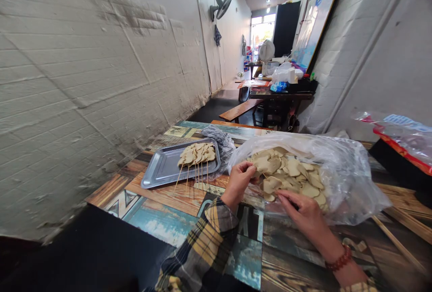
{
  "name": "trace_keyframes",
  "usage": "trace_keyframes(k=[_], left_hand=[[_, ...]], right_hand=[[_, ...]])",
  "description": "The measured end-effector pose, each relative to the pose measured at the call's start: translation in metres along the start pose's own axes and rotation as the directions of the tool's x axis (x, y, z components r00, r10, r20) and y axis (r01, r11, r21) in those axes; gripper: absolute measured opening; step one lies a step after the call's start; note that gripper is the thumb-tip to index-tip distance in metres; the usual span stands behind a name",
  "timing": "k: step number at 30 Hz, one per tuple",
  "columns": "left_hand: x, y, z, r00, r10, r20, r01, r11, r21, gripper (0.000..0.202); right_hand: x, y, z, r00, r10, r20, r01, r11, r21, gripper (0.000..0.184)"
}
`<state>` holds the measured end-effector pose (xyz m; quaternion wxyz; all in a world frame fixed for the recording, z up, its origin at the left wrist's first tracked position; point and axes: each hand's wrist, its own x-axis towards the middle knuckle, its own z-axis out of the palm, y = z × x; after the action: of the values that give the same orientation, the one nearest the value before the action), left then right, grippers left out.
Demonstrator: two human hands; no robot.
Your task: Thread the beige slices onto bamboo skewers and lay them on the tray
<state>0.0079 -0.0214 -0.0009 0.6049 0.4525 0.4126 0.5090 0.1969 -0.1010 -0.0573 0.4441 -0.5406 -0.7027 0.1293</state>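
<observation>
My left hand (240, 178) is closed in a pinch at the near-left side of the clear plastic bag (353, 179), its fingertips on a flat tan slice (266, 164). My right hand (301, 211), with a red bead bracelet on the wrist, pinches the edge of another tan slice (271, 185). A short bit of thin stick shows between the hands; its far end is hidden. Many loose slices (308, 189) lie in the open bag. To the left, skewered slices (197, 153) rest on a metal tray (161, 168), their sticks pointing towards me over its rim.
A crumpled grey plastic bag (219, 138) sits beside the tray. Wooden sticks (400, 242) lie at the right on the patterned table (158, 220). Red-edged plastic packaging (405, 148) stands behind them. Farther off are a bench (239, 110) and a cluttered table.
</observation>
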Motion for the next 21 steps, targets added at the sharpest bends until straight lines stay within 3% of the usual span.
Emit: trace_keyframes(k=[11,21], left_hand=[[0.005,-0.007,-0.004,0.991,0.128,0.025,-0.131,0.973,0.188,0.021],[0.000,-0.004,0.002,0.995,0.064,0.071,-0.070,0.993,0.090,0.029]], right_hand=[[0.003,-0.007,-0.001,0.998,0.067,0.011,-0.068,0.995,0.074,0.034],[0.007,-0.016,-0.002,0.975,0.206,0.083,-0.219,0.949,0.226,0.035]])
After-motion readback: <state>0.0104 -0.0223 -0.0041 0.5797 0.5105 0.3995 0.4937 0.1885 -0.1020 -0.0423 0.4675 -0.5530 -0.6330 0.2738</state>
